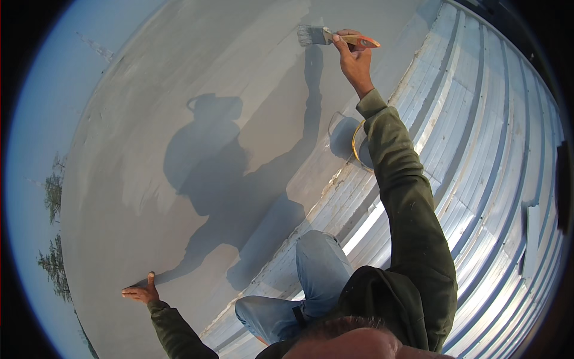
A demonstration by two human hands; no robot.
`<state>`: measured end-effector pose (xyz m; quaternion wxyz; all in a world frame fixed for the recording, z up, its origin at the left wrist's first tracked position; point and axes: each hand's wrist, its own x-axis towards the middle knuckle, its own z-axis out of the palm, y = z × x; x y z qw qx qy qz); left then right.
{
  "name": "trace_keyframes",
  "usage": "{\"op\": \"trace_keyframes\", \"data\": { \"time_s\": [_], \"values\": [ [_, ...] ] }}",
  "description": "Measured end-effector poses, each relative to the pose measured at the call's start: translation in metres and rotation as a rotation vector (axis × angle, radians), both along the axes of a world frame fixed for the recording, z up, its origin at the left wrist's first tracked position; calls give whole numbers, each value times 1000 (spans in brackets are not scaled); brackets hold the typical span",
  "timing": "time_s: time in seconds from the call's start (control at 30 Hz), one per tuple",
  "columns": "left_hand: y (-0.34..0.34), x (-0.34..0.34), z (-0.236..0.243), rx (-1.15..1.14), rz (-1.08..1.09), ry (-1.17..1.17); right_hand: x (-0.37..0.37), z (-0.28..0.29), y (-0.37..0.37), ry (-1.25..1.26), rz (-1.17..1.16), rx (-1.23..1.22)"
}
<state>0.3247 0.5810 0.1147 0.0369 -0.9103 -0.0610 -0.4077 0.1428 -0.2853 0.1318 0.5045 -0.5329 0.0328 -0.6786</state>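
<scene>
My right hand (357, 61), arm stretched far up, is closed around a paintbrush (353, 40) with an orange-red and wooden handle. Its pale, paint-coated bristles point left and meet the smooth grey wall (263, 66). At the lower left, my left hand (142, 291) presses against the same wall with thumb and fingers spread, holding nothing. A bucket (362, 146) with a yellow rim stands beside the foot of the wall, partly hidden behind my right forearm. Paler streaks and patches mark the wall's surface.
A ribbed metal roof (478, 137) runs along the wall's foot, under my bent jeans-clad knees (320, 263). A rough seam (335, 185) joins roof and wall. A loose metal strip (531, 239) lies at the right. My shadow falls across the wall; trees (54, 269) show beyond its left edge.
</scene>
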Motion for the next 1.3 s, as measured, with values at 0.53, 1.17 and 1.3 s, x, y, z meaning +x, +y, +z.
{"op": "trace_keyframes", "data": {
  "time_s": [0.53, 1.17, 1.3],
  "values": [
    [-11, -1, -2, -97, 2, 53, -1, 17, -25, -10, -24, -43],
    [-12, -1, -7, -97, -30, 27, 5, 53, -59, -17, -199, -50],
    [-8, 6, -9, -47, -22, 17, 23, 58, -15, 25, -558, -407]
  ]
}}
